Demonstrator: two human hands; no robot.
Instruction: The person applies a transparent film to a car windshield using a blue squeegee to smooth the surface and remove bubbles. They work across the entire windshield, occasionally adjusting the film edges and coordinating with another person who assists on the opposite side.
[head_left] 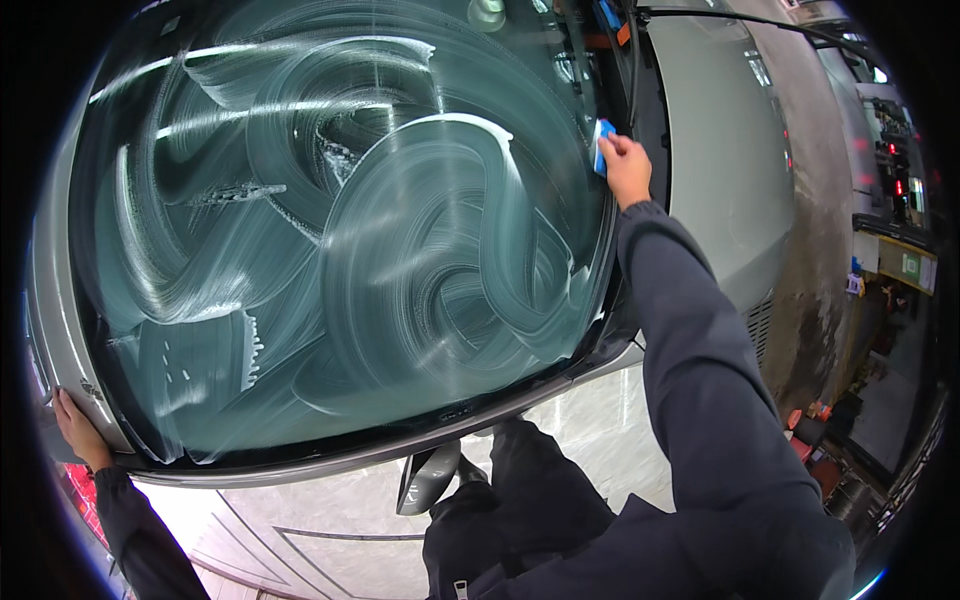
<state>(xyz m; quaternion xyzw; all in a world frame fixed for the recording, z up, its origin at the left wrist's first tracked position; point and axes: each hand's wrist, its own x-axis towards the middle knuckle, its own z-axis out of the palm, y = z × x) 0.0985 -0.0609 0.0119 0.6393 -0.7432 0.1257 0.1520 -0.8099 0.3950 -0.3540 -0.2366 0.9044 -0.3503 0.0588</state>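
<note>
A car windscreen (420, 250) fills much of the head view, coated with swirled, whitish streaks and a few thicker white smears. My right hand (625, 165) pinches a small blue and white pad (602, 147) against the glass at its right side, beside the dark lower trim. My left hand (80, 425) rests at the far left on the silver edge of the car's body (60, 300), fingers extended along it.
Right lie the bonnet (720, 160) and a wiper (740, 16). A side mirror (425, 480) juts out by my legs over pale tiled floor (600, 430). Past the car, shelving (895, 260) and assorted items (815, 435) line the far right.
</note>
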